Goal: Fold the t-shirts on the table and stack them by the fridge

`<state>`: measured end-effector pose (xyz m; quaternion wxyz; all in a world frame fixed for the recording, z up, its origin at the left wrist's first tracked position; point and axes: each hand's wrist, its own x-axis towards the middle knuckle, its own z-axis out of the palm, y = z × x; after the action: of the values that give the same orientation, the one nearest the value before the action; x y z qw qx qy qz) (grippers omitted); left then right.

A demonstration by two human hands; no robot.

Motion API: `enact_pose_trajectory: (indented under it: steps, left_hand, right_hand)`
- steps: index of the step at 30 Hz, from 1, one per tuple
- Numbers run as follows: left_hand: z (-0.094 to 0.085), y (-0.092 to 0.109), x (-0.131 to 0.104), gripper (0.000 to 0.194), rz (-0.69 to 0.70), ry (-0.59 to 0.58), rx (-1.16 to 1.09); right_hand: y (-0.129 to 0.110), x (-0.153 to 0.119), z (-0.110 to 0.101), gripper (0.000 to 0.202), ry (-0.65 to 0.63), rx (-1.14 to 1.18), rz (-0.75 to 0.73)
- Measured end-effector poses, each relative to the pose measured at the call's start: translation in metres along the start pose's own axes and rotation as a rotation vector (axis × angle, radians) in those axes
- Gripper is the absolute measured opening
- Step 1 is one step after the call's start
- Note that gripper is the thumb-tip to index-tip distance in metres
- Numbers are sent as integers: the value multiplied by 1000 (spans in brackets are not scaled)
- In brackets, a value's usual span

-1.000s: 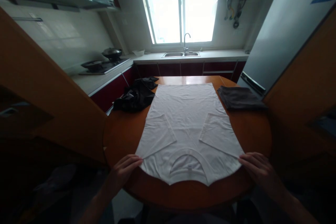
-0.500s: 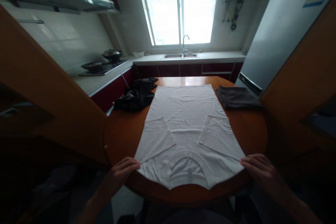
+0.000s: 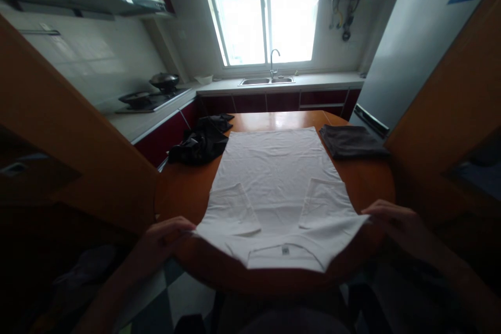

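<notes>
Okay, white T-shirt (image 3: 279,162) spread down the center of the frame on an orange-brown table (image 3: 183,193), neckline toward the bottom edge. My left hand (image 3: 166,232), lower left, pinches one shoulder corner; my right hand (image 3: 399,222), lower right, pinches the other. Collar edge sags between them, small label (image 3: 285,251) showing at bottom center. Both sleeves lie turned inward over the shirt's body. Rumpled black garment (image 3: 201,142) left of center on the tabletop; folded dark cloth (image 3: 350,142) right of center, near the shirt's far end. Sink (image 3: 256,82) at upper center, below a bright window (image 3: 242,15).
</notes>
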<state>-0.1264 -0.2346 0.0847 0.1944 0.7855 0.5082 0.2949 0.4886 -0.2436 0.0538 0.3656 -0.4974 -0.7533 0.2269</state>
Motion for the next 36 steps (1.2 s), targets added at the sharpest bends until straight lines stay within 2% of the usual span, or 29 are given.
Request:
enact_pose_trajectory:
  steps: [3,6,9,12,14,16,20,23,29,36]
  left_hand:
    - [-6,-8,42,36,-110,117,-39]
    - [-2,-23,85,48,-214,196,-89]
    - [15,-46,122,57,-268,210,-170]
    - [39,-68,146,62,-345,208,-220]
    - [51,-81,155,61,-395,197,-225]
    - [55,-89,158,59,-427,189,-238]
    - [49,-97,165,57,-477,228,-322]
    - [44,-102,179,58,-472,269,-347]
    - [57,-119,206,60,-491,284,-324]
    - [61,-127,212,57,-477,304,-331]
  right_hand:
    - [10,49,-3,41,86,65,120]
    - [30,98,0,50,160,102,205]
    - [56,137,13,46,166,149,273]
    - [81,160,35,40,166,185,384]
    - [94,167,48,36,167,179,443]
    - [102,170,53,33,158,167,467]
    - [107,181,41,32,155,156,461]
    - [109,196,32,29,194,140,445]
    - [123,218,48,22,195,105,482]
    - [139,219,49,33,180,108,488]
